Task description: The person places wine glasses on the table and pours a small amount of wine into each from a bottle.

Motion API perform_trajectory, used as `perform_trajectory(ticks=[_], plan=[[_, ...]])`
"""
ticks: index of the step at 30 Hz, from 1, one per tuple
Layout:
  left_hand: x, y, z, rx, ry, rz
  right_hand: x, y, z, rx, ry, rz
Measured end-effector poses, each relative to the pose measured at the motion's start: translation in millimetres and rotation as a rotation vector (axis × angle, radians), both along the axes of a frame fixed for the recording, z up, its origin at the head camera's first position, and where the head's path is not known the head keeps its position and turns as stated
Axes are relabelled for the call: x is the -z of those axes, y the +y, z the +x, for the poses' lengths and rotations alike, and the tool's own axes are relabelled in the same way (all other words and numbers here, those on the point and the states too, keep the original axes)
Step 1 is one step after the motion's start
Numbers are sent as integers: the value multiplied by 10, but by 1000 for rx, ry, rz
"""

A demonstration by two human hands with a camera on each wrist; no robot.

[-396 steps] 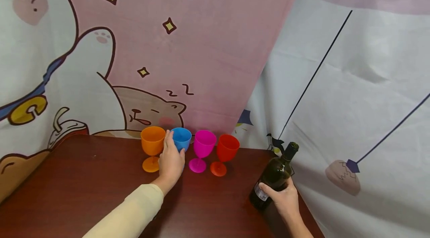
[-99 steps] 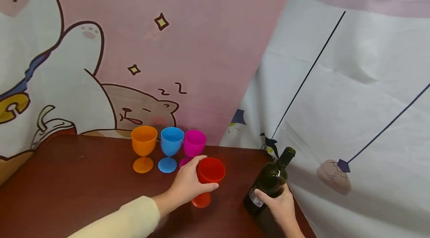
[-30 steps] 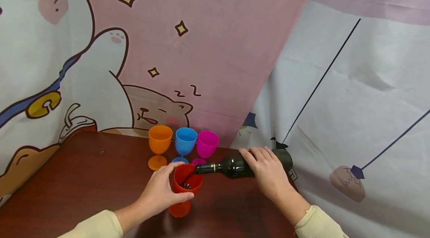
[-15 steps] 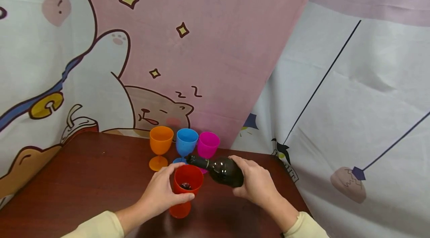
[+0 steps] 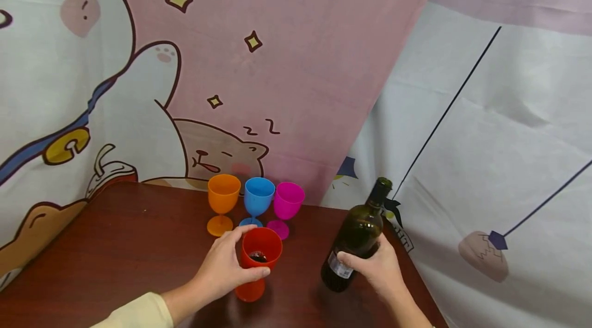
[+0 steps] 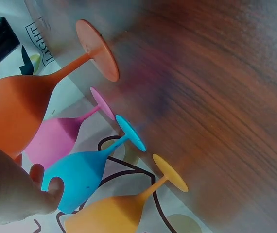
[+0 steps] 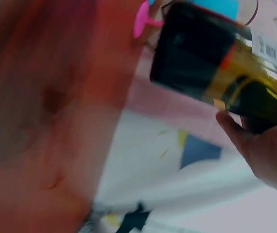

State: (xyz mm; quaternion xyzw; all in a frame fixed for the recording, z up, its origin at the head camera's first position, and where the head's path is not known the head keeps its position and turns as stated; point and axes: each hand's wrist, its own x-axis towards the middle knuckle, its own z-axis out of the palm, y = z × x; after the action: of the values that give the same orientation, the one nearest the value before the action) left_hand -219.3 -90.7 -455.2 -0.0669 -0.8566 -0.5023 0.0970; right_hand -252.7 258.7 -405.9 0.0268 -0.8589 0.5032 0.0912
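Note:
My left hand point(image 5: 219, 266) holds the bowl of a red goblet point(image 5: 263, 239) between thumb and fingers. Dark liquid shows at the bottom of the bowl. In the left wrist view the same goblet point(image 6: 19, 99) has its foot close to the tabletop, and my fingers partly cover its bowl. To the right, my right hand point(image 5: 381, 269) grips a dark green wine bottle point(image 5: 356, 233) around its lower body, thumb near the white label. The bottle's neck points up, leaning right, with its mouth uncovered. In the right wrist view the bottle's base point(image 7: 187, 53) is seen over the table.
Behind the red goblet, an orange goblet point(image 5: 224, 194), a blue goblet point(image 5: 259, 197) and a pink goblet point(image 5: 289, 200) stand in a row at the back of the brown table point(image 5: 115, 246). A cartoon-printed cloth point(image 5: 300, 86) hangs along the back and right edges.
The red goblet was drawn forward from the row by my left hand. My right hand tipped the bottle over it, pouring dark liquid, then swung the bottle back upright to the right.

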Motion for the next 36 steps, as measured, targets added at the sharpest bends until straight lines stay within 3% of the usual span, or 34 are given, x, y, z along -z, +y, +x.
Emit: perform_trajectory(ticks=[5, 14, 22, 36], plan=[[5, 9, 1, -5, 4, 0, 205, 351, -79, 180, 94, -45], [16, 7, 4, -6, -5, 0, 557, 802, -216, 351, 129, -77], [13, 12, 6, 1, -5, 2, 640, 904, -222, 394, 108, -66], [8, 16, 2, -1, -21, 19, 728, 904, -266, 373, 128, -117]])
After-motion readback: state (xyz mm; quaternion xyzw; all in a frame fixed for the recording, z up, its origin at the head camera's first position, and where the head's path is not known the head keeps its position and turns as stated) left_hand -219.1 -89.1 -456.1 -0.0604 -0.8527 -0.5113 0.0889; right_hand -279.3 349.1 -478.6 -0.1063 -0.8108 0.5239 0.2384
